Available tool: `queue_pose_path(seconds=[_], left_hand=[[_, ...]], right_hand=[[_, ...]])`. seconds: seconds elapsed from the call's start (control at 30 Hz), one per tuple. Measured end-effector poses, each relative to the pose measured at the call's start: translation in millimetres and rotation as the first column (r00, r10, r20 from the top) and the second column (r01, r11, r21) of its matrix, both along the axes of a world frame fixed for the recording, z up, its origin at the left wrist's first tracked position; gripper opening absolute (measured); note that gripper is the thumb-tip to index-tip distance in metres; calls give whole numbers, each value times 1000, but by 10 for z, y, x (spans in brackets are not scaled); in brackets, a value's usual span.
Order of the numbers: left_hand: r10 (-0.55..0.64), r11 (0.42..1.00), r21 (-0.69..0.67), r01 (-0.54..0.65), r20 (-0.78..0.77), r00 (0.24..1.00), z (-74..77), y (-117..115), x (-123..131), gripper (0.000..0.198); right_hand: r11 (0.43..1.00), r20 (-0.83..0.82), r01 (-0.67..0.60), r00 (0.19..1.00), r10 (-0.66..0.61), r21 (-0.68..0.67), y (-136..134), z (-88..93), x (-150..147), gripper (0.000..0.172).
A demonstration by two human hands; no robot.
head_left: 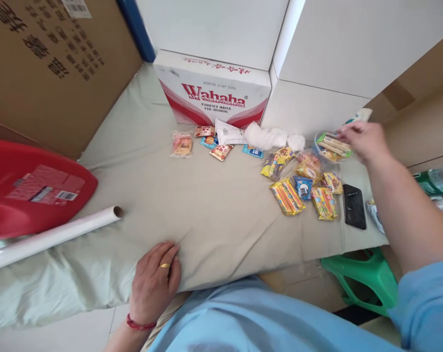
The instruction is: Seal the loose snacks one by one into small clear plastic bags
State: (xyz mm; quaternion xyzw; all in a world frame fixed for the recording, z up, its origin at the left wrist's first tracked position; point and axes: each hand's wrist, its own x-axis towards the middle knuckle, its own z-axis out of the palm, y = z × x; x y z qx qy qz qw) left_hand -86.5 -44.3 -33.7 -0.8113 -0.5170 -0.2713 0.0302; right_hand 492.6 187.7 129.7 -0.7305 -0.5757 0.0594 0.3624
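My left hand (157, 271) rests palm down on the cloth at the table's front edge, fingers stretched out with nothing held. At the far right, my right hand (366, 142) reaches over a clear plastic bowl (318, 152). Its fingers are pinched together at the bowl's rim; what they hold, if anything, is hidden. Inside the bowl lie wrapped snack packets (333, 144). A white packet with teal marks (362, 116) shows just behind that hand. In front of the bowl lie several yellow snack packs (287, 196), a blue packet (302, 187) and a pastry packet (308, 166).
A Wahaha water box (214, 93) stands against white cabinets. Before it lie small packets (221, 151) and white crumpled bundles (267, 137). A black phone (354, 206) lies right. Leftward are a red jug (34, 188), a white roll (60, 234) and a large carton (60, 63).
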Motion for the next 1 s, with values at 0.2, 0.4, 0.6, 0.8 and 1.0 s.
queue_pose_path(seconds=[0.2, 0.4, 0.6, 0.8, 1.0], left_hand=[[-7, 1000, 23, 7, 12, 1000, -28, -1, -1, 28], [12, 996, 90, -15, 28, 1000, -64, -36, 16, 31], [13, 992, 129, -18, 39, 999, -76, -42, 13, 34], [0, 990, 138, -4, 31, 1000, -74, -41, -5, 36], [-9, 995, 100, 9, 3, 1000, -54, -21, -6, 31]], right_hand=[[937, -202, -155, 975, 94, -313, -56, -485, -537, 11], [980, 207, -152, 962, 176, -127, 317, -663, -1042, 47], [987, 167, -139, 974, 151, -85, 548, -880, -1299, 53], [993, 207, -97, 972, 108, -62, 172, -911, -894, 28], [990, 283, -118, 950, 134, -71, 18, -841, -890, 30]])
